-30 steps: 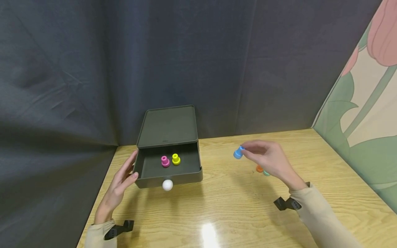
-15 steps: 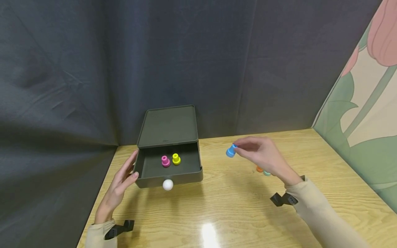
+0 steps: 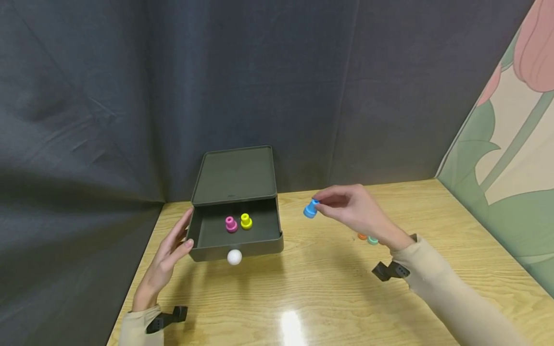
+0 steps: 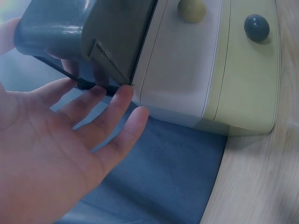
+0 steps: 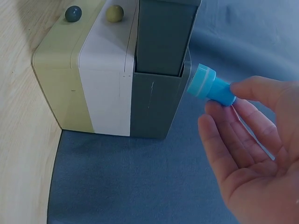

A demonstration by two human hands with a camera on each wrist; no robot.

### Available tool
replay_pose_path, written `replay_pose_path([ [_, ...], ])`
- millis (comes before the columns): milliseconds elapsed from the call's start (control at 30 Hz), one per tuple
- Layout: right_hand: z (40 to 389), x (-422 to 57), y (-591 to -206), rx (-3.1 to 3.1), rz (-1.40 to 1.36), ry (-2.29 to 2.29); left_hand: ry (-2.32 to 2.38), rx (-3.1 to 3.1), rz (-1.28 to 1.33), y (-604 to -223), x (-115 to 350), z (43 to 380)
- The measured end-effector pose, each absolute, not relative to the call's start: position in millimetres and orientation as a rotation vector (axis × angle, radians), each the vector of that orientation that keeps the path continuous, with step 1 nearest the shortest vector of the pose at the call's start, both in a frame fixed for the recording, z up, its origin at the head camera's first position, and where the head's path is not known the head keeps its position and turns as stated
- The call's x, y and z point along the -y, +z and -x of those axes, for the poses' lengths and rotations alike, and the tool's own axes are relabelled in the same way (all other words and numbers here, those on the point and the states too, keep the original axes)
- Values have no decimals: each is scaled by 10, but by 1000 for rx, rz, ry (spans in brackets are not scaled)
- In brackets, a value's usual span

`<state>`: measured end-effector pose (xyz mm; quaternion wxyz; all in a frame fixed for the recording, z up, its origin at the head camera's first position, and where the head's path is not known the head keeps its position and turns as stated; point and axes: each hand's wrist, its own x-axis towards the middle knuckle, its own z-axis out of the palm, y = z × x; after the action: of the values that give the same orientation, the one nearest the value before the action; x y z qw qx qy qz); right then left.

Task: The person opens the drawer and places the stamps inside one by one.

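Observation:
My right hand (image 3: 357, 211) pinches a small blue stepped peg (image 3: 310, 209) between thumb and fingers, above the table to the right of the pulled-out dark green drawer (image 3: 259, 248). In the right wrist view the wide end of the blue peg points toward the drawer unit. My left hand (image 3: 162, 264) lies along the drawer's left side, fingers nearly straight and thumb at the front corner. Inside the drawer stand a pink peg (image 3: 231, 224) and a yellow peg (image 3: 246, 221), close together. A white round knob (image 3: 234, 257) sits on the drawer's front.
Below the dark green drawer, the unit has a white drawer (image 5: 105, 88) and a yellow drawer (image 5: 58, 84). An orange piece (image 3: 362, 236) and a mint green piece (image 3: 372, 240) lie on the wooden table (image 3: 329, 298), partly behind my right hand. A dark curtain (image 3: 303, 96) hangs behind.
My right hand has moved left and slightly toward the back with the blue peg, closer to the drawer. The left hand and the drawer have stayed in place.

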<state>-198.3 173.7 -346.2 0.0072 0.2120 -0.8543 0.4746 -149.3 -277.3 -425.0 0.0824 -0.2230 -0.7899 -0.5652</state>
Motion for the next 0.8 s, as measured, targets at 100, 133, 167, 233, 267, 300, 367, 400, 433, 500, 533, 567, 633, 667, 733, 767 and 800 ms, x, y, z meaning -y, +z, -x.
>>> replay_pose_path([
  [100, 1996, -1708, -3433, 2670, -693, 1481, -1691, 2354, 673, -4252, 2776, 1497],
  [133, 2000, -1698, -3425, 2670, -700, 1482, -1690, 2352, 675, -4253, 2777, 1498],
  [167, 2001, -1688, -3414, 2671, -706, 1485, -1690, 2351, 676, -4253, 2777, 1498],
  [233, 2005, -1666, -3395, 2677, -711, 1493, -1687, 2352, 677, -4252, 2777, 1500],
  [267, 2006, -1653, -3385, 2679, -716, 1497, -1688, 2354, 676, -4251, 2777, 1500],
  [300, 2008, -1638, -3373, 2680, -719, 1505, -1689, 2355, 675, -4251, 2777, 1499],
  [367, 2011, -1606, -3351, 2684, -729, 1517, -1691, 2359, 671, -4250, 2776, 1498],
  [400, 2013, -1590, -3340, 2685, -733, 1523, -1691, 2361, 669, -4250, 2776, 1498],
  [433, 2014, -1573, -3327, 2686, -741, 1527, -1690, 2362, 668, -4250, 2777, 1499],
  [500, 2017, -1542, -3303, 2685, -763, 1534, -1688, 2365, 666, -4251, 2778, 1500],
  [533, 2020, -1529, -3293, 2687, -775, 1537, -1689, 2366, 665, -4251, 2778, 1502],
  [567, 2022, -1514, -3281, 2690, -786, 1536, -1688, 2367, 664, -4252, 2779, 1503],
  [633, 2031, -1487, -3261, 2696, -811, 1535, -1693, 2367, 664, -4253, 2782, 1505],
  [667, 2036, -1472, -3250, 2699, -825, 1535, -1695, 2369, 665, -4254, 2783, 1506],
  [733, 2047, -1438, -3230, 2710, -843, 1537, -1698, 2369, 665, -4255, 2785, 1507],
  [767, 2051, -1418, -3218, 2716, -853, 1535, -1697, 2369, 664, -4255, 2786, 1508],
  [800, 2056, -1399, -3208, 2719, -865, 1540, -1699, 2369, 665, -4255, 2787, 1508],
])
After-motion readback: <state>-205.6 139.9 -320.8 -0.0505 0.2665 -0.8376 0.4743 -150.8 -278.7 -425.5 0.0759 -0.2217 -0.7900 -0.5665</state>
